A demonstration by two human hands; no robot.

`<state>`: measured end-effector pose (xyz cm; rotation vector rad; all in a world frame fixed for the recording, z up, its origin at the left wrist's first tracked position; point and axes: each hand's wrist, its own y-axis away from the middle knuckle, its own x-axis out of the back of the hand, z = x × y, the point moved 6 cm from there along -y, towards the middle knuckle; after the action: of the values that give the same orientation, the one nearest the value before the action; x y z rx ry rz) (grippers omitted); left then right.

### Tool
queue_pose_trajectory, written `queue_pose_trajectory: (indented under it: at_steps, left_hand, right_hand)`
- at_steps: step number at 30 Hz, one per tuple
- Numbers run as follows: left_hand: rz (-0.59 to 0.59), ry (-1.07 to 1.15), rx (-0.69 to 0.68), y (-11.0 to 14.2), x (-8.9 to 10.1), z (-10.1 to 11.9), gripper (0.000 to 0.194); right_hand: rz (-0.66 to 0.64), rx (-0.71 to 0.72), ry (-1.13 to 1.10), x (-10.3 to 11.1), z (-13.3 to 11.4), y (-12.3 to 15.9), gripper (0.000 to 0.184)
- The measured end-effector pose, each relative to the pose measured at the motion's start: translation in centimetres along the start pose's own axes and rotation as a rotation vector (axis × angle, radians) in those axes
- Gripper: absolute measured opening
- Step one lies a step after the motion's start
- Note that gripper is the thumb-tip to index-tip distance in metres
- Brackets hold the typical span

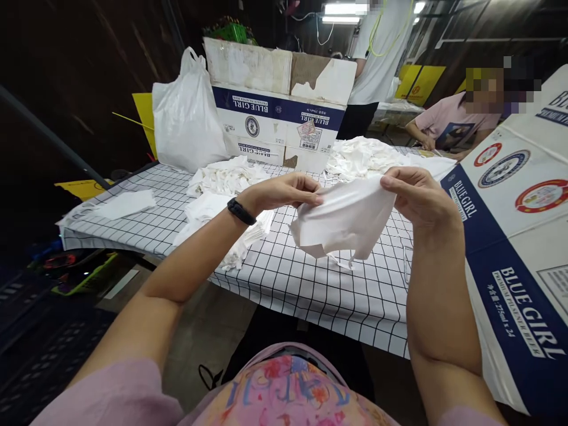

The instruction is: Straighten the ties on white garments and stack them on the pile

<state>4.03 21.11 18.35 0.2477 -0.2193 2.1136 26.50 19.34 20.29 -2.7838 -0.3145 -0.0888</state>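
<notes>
A thin white fabric piece [348, 219] with narrow strips along its lower edge hangs stretched between my hands, above the table. My left hand [290, 192] pinches its upper left edge between thumb and fingers. At the upper right corner, my right hand [419, 192] grips the same piece, thumb toward me. Below and left of my left hand lies a stack of white fabric pieces [206, 210], partly covered by my forearm. Behind it sits a loose heap of white pieces [228, 177]. A larger white heap [366, 155] lies beyond my hands.
A checked cloth [284, 284] covers the table. At its back stand a beer carton [275, 115] and a full white plastic bag [189, 115]. Another carton [510, 236] leans close on the right. One flat white piece [126, 205] lies far left. Two people are across the table.
</notes>
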Motion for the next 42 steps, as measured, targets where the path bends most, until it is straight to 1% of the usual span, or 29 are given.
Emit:
queue_pose_trajectory:
  at_steps: [4, 7, 11, 15, 18, 21, 24, 28, 31, 33, 35, 37, 39, 40, 42]
  left_hand:
    - [0.072, -0.088, 0.018, 1.0, 1.8, -1.4, 0.026]
    - [0.113, -0.105, 0.023, 1.5, 2.8, -2.4, 0.024]
    - [0.142, -0.091, 0.034, 2.1, 3.6, -3.4, 0.026]
    - [0.148, -0.094, -0.002, 3.1, 4.5, -3.2, 0.032]
    - [0.216, -0.109, -0.035, 3.9, 6.1, -2.5, 0.032]
    - [0.318, -0.104, -0.078, 4.5, 8.0, -1.3, 0.031]
    - [0.399, -0.121, -0.124, 4.8, 9.6, 0.3, 0.033]
    - [0.500, -0.223, -0.156, 5.3, 11.2, 2.2, 0.031]
    - [0.572, -0.307, -0.163, 5.7, 12.2, 3.2, 0.025]
    - [0.626, -0.353, -0.158, 6.0, 12.6, 3.8, 0.020]
    - [0.671, -0.395, -0.155, 6.2, 12.9, 4.3, 0.015]
    - [0.699, -0.431, -0.163, 6.3, 13.0, 4.8, 0.011]
    - [0.722, -0.467, -0.178, 6.3, 13.3, 5.2, 0.009]
    - [0.731, -0.489, -0.189, 6.3, 13.4, 5.5, 0.009]
    - [0.742, -0.545, -0.212, 6.2, 13.7, 6.0, 0.010]
  right_hand:
    - [0.137, -0.022, 0.017, 1.7, 0.0, -0.7, 0.033]
    - [0.254, -0.038, 0.010, 2.8, 0.1, -1.1, 0.033]
    - [0.336, -0.022, -0.045, 3.9, -0.2, -1.7, 0.034]
    - [0.373, -0.006, -0.056, 5.7, -0.3, -2.3, 0.034]
    - [0.414, 0.002, -0.002, 7.5, 0.0, -2.5, 0.036]
    - [0.416, 0.001, 0.067, 8.7, 0.4, -2.6, 0.039]
    - [0.371, -0.031, 0.184, 8.5, 0.4, -2.3, 0.044]
    - [0.194, -0.121, 0.436, 7.0, 0.0, -1.9, 0.048]
    - [0.093, -0.148, 0.682, 6.5, -0.3, -1.8, 0.044]
    - [0.058, -0.138, 0.786, 6.6, -0.2, -2.0, 0.041]
    - [0.050, -0.108, 0.781, 6.6, 0.0, -2.2, 0.042]
    - [0.064, -0.088, 0.706, 6.6, 0.1, -2.4, 0.045]
    - [0.077, -0.138, 0.625, 6.4, 0.3, -2.4, 0.046]
    - [0.087, -0.172, 0.612, 6.2, 0.4, -2.4, 0.043]
    - [0.145, -0.203, 0.666, 5.8, -0.1, -2.4, 0.029]
